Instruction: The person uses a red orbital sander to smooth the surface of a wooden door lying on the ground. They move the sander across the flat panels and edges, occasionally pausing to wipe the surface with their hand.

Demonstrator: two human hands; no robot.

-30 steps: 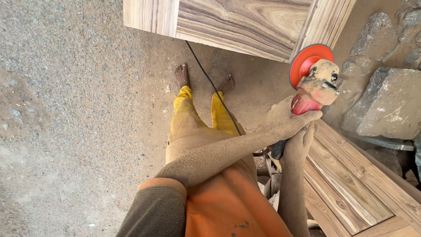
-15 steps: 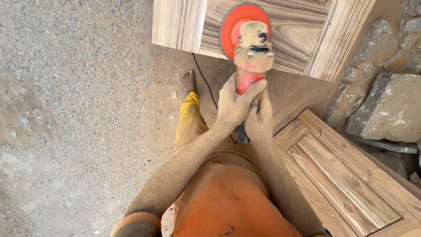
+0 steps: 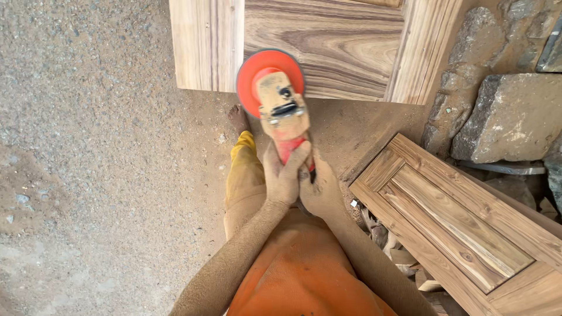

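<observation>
A dust-coated red power sander point(image 3: 282, 111) with a round red disc point(image 3: 266, 73) is held out in front of me, pointing away. My left hand point(image 3: 282, 175) wraps its red handle from the left and my right hand point(image 3: 319, 190) grips it from the right; both are caked in sawdust. The disc hangs over the near edge of a striped wooden panel point(image 3: 328, 47) that lies on the ground ahead. My bare foot point(image 3: 238, 119) and yellow trouser leg point(image 3: 243, 175) show below the tool.
A second wooden panelled door point(image 3: 462, 222) lies at the right. Large grey rocks point(image 3: 503, 111) are piled at the upper right. Gravelly, dusty ground point(image 3: 99, 164) fills the left. Wood scraps point(image 3: 404, 257) lie beside my right arm.
The sander swung from the right side to the centre in front of me, and my left hand joined the right on the handle. The view has since shifted so the tool sits lower in frame.
</observation>
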